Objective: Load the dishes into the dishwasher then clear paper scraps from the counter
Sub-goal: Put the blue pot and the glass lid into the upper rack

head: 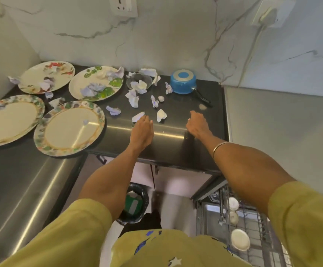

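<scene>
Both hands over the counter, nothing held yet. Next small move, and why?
Probably reach the right hand further to the blue saucepan and grip its black handle. It holds nothing, the dishwasher rack stands open below right, and four plates plus the pan remain unloaded; scraps come after.

A black-lined bin (132, 204) was seen on the floor below the desk's front edge; two wall sockets (123, 5) were mounted above.
</scene>
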`<state>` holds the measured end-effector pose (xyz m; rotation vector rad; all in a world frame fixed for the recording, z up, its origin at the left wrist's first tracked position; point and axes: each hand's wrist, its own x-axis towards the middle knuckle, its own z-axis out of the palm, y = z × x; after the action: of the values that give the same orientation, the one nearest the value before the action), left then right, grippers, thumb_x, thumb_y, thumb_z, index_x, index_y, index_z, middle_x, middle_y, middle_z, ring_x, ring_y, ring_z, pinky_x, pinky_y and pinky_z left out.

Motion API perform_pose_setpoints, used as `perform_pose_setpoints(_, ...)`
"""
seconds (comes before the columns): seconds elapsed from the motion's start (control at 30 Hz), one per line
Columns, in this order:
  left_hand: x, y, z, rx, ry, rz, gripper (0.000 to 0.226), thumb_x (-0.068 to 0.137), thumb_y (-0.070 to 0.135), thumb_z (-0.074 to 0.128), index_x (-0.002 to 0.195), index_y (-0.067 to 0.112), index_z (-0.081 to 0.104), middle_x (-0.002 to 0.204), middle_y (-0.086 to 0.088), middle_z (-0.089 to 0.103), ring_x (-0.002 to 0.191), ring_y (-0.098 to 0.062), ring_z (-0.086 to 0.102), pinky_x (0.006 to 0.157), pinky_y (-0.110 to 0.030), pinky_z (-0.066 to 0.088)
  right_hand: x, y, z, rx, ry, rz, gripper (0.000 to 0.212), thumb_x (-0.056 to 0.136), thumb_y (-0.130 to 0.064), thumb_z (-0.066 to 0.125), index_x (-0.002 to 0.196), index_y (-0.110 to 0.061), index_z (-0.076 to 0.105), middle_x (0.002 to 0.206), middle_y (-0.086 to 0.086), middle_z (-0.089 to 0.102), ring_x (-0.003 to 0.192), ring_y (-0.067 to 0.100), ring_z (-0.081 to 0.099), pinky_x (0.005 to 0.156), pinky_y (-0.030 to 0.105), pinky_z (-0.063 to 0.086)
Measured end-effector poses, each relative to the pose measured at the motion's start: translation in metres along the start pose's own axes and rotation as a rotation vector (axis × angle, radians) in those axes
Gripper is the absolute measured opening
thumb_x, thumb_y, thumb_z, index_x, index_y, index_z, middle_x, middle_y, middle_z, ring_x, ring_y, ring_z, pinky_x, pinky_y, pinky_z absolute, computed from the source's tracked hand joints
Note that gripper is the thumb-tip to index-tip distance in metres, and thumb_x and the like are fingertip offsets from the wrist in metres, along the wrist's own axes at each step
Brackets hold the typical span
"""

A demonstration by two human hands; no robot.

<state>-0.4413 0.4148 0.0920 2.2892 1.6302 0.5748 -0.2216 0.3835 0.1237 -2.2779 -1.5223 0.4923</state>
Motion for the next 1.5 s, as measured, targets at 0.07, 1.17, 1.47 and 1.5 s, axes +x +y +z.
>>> perform_pose_setpoints(0.07,0.035,-0.01,0.001,-0.016,0.029,-0.02,0.033,0.104,0.019,0.032,0.112,0.001,0.058,0.118,-0.019,0.061,0.109,-0.035,0.059,0.094,-0.044,0.046,0.028,-0.004,0.0,-0.002,0.019,0.017,0.043,0.093,-0.007,0.048,0.136,-0.007,0.049,0.134,0.019,0.055,0.12,0.038,0.055,0.098,0.041,0.045)
perform_pose_setpoints(1.17,0.373,-0.104,0.036,0.184,-0.307,-0.097,0.046,0.079,0.015,0.064,0.123,0.004,0.058,0.123,-0.02,0.055,0.115,-0.04,0.05,0.101,-0.047,0.041,0.254,0.025,0.039,0.009,0.139,0.218,0.046,0.091,-0.019,0.065,0.132,-0.007,0.045,0.128,0.015,0.052,0.117,0.031,0.05,0.098,0.042,0.044)
perform_pose_setpoints(1.47,0.364,-0.105,0.037,0.101,-0.234,-0.143,0.05,0.079,0.021,0.074,0.124,0.008,0.056,0.126,-0.019,0.048,0.115,-0.04,0.049,0.098,-0.048,0.045,0.259,0.038,0.043,-0.103,0.112,0.188,0.041,0.092,-0.031,0.064,0.123,-0.008,0.051,0.122,0.013,0.056,0.111,0.029,0.052,0.093,0.04,0.044)
perform_pose_setpoints(1.5,0.363,-0.106,0.037,0.102,-0.235,-0.134,0.05,0.082,0.022,0.073,0.126,0.007,0.053,0.128,-0.02,0.048,0.116,-0.04,0.048,0.1,-0.047,0.044,0.259,0.039,0.042,-0.089,0.093,0.178,0.039,0.092,-0.032,0.063,0.121,-0.008,0.052,0.119,0.013,0.058,0.109,0.029,0.054,0.092,0.04,0.045)
